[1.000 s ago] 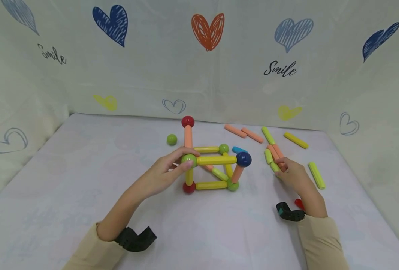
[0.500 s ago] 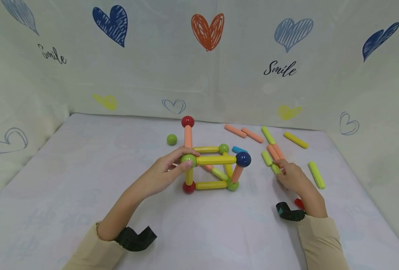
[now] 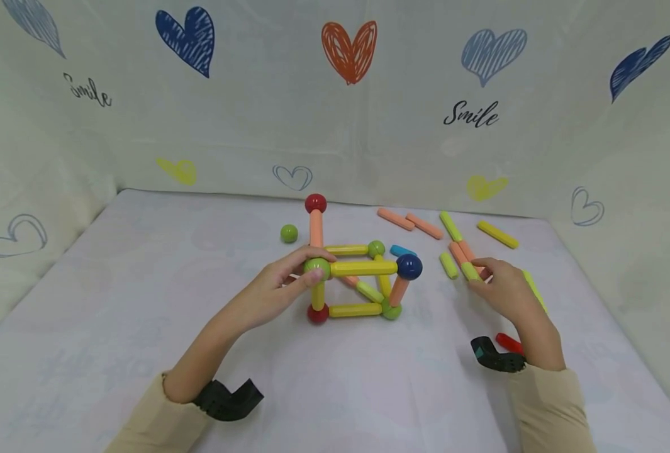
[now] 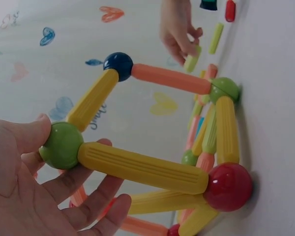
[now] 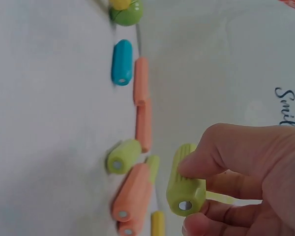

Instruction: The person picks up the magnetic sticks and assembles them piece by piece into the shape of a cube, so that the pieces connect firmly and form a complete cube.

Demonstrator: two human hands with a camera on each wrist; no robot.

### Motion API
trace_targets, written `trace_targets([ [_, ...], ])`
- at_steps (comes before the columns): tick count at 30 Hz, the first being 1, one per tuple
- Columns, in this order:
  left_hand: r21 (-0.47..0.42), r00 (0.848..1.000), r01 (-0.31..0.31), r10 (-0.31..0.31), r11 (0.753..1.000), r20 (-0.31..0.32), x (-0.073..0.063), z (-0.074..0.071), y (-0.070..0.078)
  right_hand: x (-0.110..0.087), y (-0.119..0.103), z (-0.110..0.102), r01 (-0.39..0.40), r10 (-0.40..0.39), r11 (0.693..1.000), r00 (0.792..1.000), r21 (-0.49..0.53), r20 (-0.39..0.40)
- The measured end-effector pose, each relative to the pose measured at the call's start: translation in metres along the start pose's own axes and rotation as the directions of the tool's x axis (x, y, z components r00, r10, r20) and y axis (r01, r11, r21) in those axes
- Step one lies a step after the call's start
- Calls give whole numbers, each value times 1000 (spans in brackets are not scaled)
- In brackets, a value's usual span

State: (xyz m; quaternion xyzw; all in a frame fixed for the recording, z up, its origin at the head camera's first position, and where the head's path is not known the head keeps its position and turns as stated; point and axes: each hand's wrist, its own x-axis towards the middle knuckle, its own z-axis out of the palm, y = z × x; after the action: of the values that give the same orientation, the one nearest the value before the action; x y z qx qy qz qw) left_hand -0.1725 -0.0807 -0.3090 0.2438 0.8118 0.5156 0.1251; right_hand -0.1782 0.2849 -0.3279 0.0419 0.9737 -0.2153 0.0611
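A frame of magnetic rods and balls stands mid-table. My left hand [image 3: 272, 289] pinches its near upper green ball [image 4: 62, 145] between thumb and fingers. From that ball a yellow rod [image 3: 364, 268] runs to a dark blue ball [image 3: 409, 267], and another yellow rod [image 4: 145, 167] drops to a red ball [image 4: 229, 187]. A salmon rod [image 3: 316, 228] rises at the back with a red ball [image 3: 315, 203] on top. At the right, my right hand [image 3: 507, 290] pinches a short light green rod [image 5: 186, 182], raised off the table in the right wrist view.
Salmon rods [image 5: 132, 191] and a short green rod [image 3: 448, 265] lie near the right hand. Farther back are a yellow rod [image 3: 497, 234] and a blue rod [image 3: 402, 250]. A red rod [image 3: 509, 343] lies by the right wrist; a loose green ball [image 3: 289, 233] sits behind the frame.
My right hand has picked up the short light green rod from the pile and shifted slightly right with it. The left hand and the frame stay in place.
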Motion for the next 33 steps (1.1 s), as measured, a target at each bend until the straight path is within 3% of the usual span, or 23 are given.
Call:
trace_targets([
  [4,0,1000,-1,1,1000,2,0,0,1,-12,-15,-11,68,-63,997,990,36,-127],
  [9,3,1000,-14,14,1000,5,0,0,1,-33,-38,-21,181,-149,979,949,93,-276],
  [17,1,1000,-12,12,1000,8,0,0,1,-64,-76,-22,380,-306,914,877,143,-371],
  [20,0,1000,-9,9,1000,8,0,0,1,-70,-89,-17,452,-386,883,853,128,-351],
  [22,-3,1000,-9,9,1000,9,0,0,1,-72,-97,-13,477,-425,870,852,122,-306],
  [27,-8,1000,-13,13,1000,8,0,0,1,-71,-112,1,476,-457,870,877,132,-152],
  [33,18,999,-46,46,999,-11,-1,0,0,-65,-126,26,477,-472,872,879,110,-65],
])
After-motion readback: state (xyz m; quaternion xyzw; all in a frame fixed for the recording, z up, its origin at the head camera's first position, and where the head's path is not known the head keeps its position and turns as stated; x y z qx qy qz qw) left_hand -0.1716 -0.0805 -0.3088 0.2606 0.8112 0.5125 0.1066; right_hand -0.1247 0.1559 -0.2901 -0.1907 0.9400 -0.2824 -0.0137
